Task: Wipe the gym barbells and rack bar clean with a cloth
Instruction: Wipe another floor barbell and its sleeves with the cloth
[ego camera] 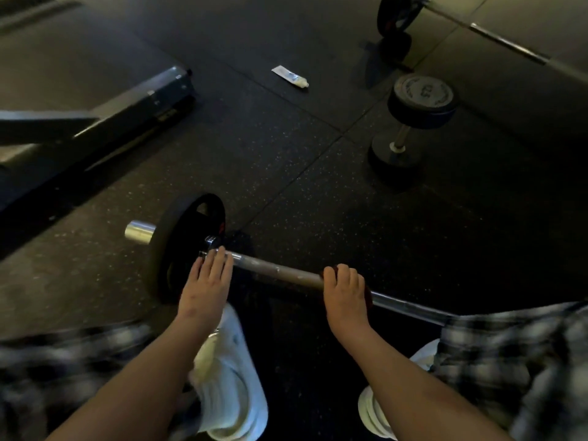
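A barbell (280,272) lies on the dark rubber floor in front of me, with a black plate (178,246) and a chrome sleeve end (140,232) at its left. My left hand (203,288) rests with straight fingers on the bar next to the plate's collar. My right hand (345,291) curls over the bar further right, with a dark reddish cloth (369,294) showing under its fingers. A second barbell (509,46) lies at the far right.
A dumbbell (410,122) lies tilted on the floor beyond the bar. A black bench or rack base (121,116) stretches along the left. A small white tube (291,77) lies further off. My white shoes (232,377) and checked trouser legs stand close behind the bar.
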